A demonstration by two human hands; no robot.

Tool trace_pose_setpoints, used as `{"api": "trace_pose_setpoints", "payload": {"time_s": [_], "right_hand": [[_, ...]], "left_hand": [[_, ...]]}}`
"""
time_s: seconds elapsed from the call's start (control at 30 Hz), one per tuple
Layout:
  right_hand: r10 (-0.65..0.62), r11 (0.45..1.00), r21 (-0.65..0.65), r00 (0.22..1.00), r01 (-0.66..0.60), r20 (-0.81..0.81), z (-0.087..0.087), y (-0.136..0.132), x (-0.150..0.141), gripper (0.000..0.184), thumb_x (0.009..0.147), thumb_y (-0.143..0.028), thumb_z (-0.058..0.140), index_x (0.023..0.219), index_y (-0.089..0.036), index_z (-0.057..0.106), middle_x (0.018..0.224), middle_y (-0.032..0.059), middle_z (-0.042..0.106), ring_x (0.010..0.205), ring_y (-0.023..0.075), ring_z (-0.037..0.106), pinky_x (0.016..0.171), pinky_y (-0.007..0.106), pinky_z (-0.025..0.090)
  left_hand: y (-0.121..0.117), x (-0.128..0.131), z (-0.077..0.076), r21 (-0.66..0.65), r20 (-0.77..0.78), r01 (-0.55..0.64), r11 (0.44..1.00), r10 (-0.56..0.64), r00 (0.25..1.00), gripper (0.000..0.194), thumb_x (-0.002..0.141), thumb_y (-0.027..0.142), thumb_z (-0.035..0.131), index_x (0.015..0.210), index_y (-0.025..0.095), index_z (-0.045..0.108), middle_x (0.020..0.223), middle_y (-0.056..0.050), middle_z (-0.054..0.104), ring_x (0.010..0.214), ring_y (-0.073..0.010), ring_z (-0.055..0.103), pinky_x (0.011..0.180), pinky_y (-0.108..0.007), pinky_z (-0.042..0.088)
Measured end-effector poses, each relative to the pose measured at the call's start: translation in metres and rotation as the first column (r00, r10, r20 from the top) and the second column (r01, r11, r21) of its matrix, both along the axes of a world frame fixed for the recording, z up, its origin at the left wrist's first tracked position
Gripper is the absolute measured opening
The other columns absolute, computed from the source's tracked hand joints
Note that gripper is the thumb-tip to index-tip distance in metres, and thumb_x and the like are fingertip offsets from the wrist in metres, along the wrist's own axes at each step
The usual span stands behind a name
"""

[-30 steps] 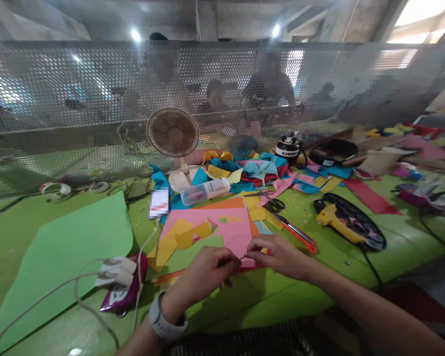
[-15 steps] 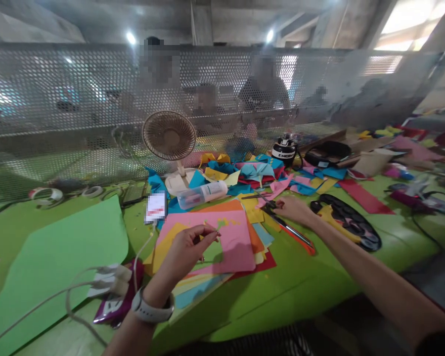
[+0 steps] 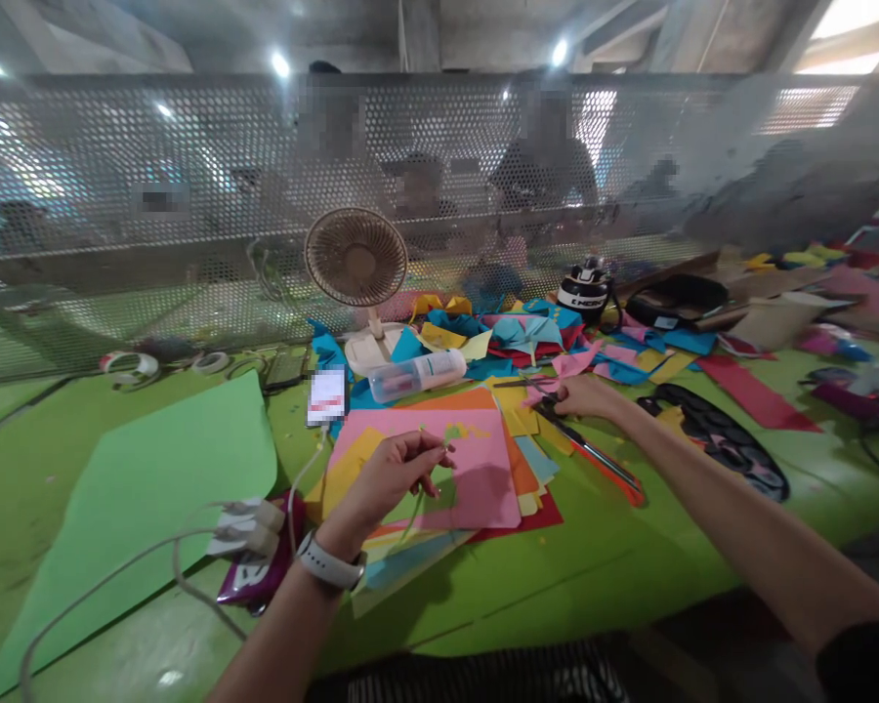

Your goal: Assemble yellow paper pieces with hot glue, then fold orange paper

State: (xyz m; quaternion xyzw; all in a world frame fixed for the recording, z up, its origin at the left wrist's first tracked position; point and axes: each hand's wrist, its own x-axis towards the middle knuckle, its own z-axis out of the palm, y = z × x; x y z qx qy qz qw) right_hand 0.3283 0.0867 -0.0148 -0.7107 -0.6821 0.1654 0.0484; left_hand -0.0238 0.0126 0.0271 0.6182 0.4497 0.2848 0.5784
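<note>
My left hand (image 3: 399, 476), with a white watch on its wrist, hovers over a pile of coloured paper. Its thumb and fingertips pinch a thin green stem-like piece (image 3: 411, 519), whose full shape is partly hidden by the fingers. Under it lies a pink sheet (image 3: 487, 488) with small yellow scraps. My right hand (image 3: 584, 398) reaches forward to the scissors (image 3: 517, 384), its fingers closed around their dark handles. The blades lie over yellow and pink scraps, pointing left. Just below the right hand rests an orange box cutter (image 3: 605, 464).
Behind the pile are a clear bottle (image 3: 417, 375), a small fan (image 3: 358, 259), a phone (image 3: 327, 395) and paper scraps. A green sheet (image 3: 168, 488) and plugged power strip (image 3: 253, 571) lie left. A black palette tray (image 3: 754, 454) is right. People sit behind the perforated screen (image 3: 212, 215).
The hands were together over the paper. My right hand has moved away to the scissors and closed on them; my left hand has kept hold of the green piece. The view has shifted slightly.
</note>
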Motion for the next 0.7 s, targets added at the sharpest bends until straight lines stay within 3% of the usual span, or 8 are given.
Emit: {"api": "trace_pose_setpoints", "payload": {"time_s": [0.07,0.17,0.37,0.43,0.5,0.53,0.6,0.7], "right_hand": [[-0.006,0.999,-0.041,0.998,0.003,-0.064,0.002,0.001,0.002,0.019,0.065,-0.026,0.063,0.049,-0.017,0.057,0.045,0.0019,0.058,0.050,0.0150,0.057,0.048,0.023,0.032],[-0.053,0.997,-0.066,0.979,0.041,-0.194,0.009,-0.002,0.009,0.022,0.068,-0.026,0.063,0.050,-0.017,0.053,0.043,0.0016,0.057,0.045,0.0146,0.057,0.046,0.022,0.037],[-0.108,0.994,-0.060,0.855,0.090,-0.506,0.016,-0.043,0.007,0.025,0.076,-0.041,0.063,0.075,-0.017,0.059,0.067,0.0037,0.067,0.052,0.0122,0.061,0.050,0.022,0.047],[-0.112,0.993,-0.084,0.783,0.077,-0.612,0.011,-0.065,-0.008,0.034,0.076,-0.050,0.061,0.083,-0.017,0.060,0.076,0.0039,0.069,0.048,0.0088,0.057,0.047,0.021,0.047],[-0.186,0.980,-0.193,0.549,0.045,-0.815,0.004,-0.085,-0.030,0.039,0.070,-0.053,0.068,0.083,-0.017,0.058,0.071,0.0017,0.067,0.040,0.0059,0.051,0.038,0.018,0.041],[-0.221,0.968,-0.251,0.475,0.000,-0.852,0.000,-0.094,-0.042,0.041,0.069,-0.053,0.070,0.081,-0.017,0.057,0.067,-0.0002,0.065,0.037,0.0050,0.048,0.036,0.017,0.039],[-0.255,0.939,-0.324,0.399,-0.114,-0.881,-0.005,-0.109,-0.064,0.041,0.070,-0.054,0.070,0.078,-0.017,0.054,0.064,-0.0018,0.064,0.036,0.0043,0.049,0.037,0.016,0.039],[-0.242,0.896,-0.354,0.375,-0.267,-0.895,-0.005,-0.122,-0.085,0.045,0.076,-0.060,0.059,0.075,-0.015,0.056,0.060,-0.0011,0.063,0.038,0.0058,0.051,0.037,0.016,0.041]], "left_hand": [[0.000,-0.001,-0.001,-0.023,0.024,0.007,1.000,-0.006,1.000,0.026,0.079,0.039,0.062,0.089,0.015,0.062,0.092,-0.007,0.070,0.049,-0.0069,0.056,0.045,-0.019,0.034],[0.000,-0.003,-0.003,-0.065,0.068,0.004,0.998,0.001,0.998,0.027,0.077,0.040,0.063,0.085,0.014,0.062,0.075,-0.002,0.067,0.044,-0.0052,0.050,0.043,-0.018,0.031],[-0.002,0.000,-0.008,-0.108,0.096,-0.014,0.994,0.025,0.995,0.028,0.075,0.042,0.065,0.077,0.015,0.058,0.049,0.007,0.049,0.036,-0.0039,0.036,0.039,-0.018,0.026],[-0.004,0.002,-0.007,-0.106,0.076,-0.034,0.994,0.042,0.996,0.030,0.074,0.044,0.066,0.075,0.016,0.057,0.046,0.008,0.044,0.036,-0.0039,0.032,0.038,-0.018,0.025],[-0.005,0.004,-0.007,-0.100,0.059,-0.048,0.994,0.054,0.997,0.031,0.073,0.045,0.066,0.074,0.016,0.056,0.044,0.009,0.041,0.035,-0.0038,0.030,0.037,-0.018,0.023],[-0.005,0.005,-0.007,-0.095,0.056,-0.048,0.994,0.053,0.997,0.031,0.073,0.046,0.066,0.074,0.017,0.056,0.044,0.010,0.039,0.034,-0.0038,0.029,0.037,-0.018,0.022],[-0.006,0.006,-0.010,-0.088,0.067,-0.036,0.995,0.042,0.997,0.031,0.075,0.046,0.064,0.074,0.017,0.055,0.043,0.010,0.038,0.034,-0.0038,0.028,0.037,-0.018,0.021],[-0.005,0.007,-0.017,-0.103,0.097,-0.030,0.994,0.040,0.995,0.029,0.077,0.045,0.063,0.075,0.017,0.055,0.045,0.009,0.040,0.036,-0.0038,0.029,0.038,-0.017,0.021]]}}
